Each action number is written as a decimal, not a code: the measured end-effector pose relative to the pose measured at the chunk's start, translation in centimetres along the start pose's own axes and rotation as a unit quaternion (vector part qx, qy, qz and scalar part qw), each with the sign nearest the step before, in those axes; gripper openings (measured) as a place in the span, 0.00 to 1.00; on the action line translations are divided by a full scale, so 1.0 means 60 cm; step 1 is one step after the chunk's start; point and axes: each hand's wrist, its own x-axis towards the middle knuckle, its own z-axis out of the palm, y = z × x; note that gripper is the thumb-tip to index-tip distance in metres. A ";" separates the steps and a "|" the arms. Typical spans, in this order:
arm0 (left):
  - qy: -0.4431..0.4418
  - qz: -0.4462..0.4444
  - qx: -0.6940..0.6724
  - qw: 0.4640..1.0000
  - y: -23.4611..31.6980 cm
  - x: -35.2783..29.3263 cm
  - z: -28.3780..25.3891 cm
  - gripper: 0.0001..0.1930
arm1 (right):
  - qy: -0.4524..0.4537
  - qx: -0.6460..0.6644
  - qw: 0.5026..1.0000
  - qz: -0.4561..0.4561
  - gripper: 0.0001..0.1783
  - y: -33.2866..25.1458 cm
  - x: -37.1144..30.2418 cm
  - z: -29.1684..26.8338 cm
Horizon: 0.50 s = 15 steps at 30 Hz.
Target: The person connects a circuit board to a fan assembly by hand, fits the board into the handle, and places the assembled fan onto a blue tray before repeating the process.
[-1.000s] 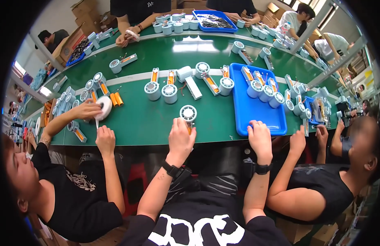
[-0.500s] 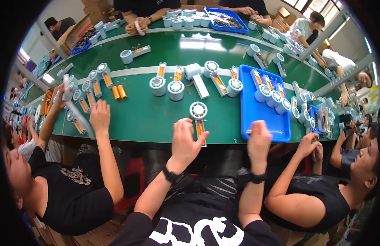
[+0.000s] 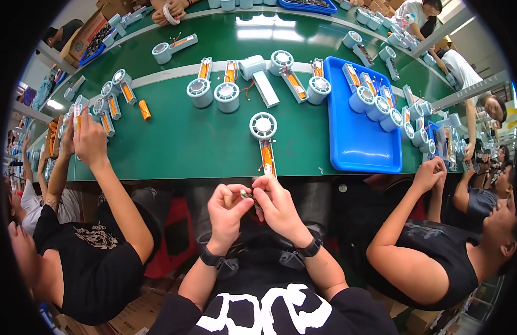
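Just off the table's near edge, my left hand (image 3: 224, 215) and my right hand (image 3: 279, 207) meet, both closed. Between their fingertips is a small dark piece with a pale end (image 3: 245, 194), too small to name and partly covered by the fingers. Right beyond them a light blue handheld fan (image 3: 263, 126) lies on the green table, its round grille up. Its handle is uncovered and points at me, showing an orange battery (image 3: 267, 156) and thin wires.
A blue tray (image 3: 361, 159) with several fans stands to the right. More open-handled fans (image 3: 227, 97) lie in a row further back. One loose orange battery (image 3: 144, 110) is at left. Co-workers sit close on both sides, with their hands at the table edge.
My right hand has come from the blue tray toward the middle, and my left hand has drawn back from the fan. They now meet around the small piece.
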 end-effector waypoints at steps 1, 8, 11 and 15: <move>0.004 -0.001 0.000 1.000 0.004 0.005 -0.004 0.18 | -0.003 0.000 1.000 0.003 0.07 0.003 -0.003 -0.006; -0.076 -0.047 0.177 0.980 0.027 0.022 -0.050 0.20 | 0.084 0.119 0.983 -0.111 0.11 0.041 -0.022 -0.037; -0.170 0.130 0.426 0.879 0.065 0.033 -0.018 0.20 | 0.066 0.082 0.990 -0.090 0.09 0.042 -0.019 -0.051; -0.232 0.183 0.516 0.804 0.053 0.029 0.010 0.21 | 0.034 0.021 0.991 -0.129 0.08 0.031 -0.005 -0.028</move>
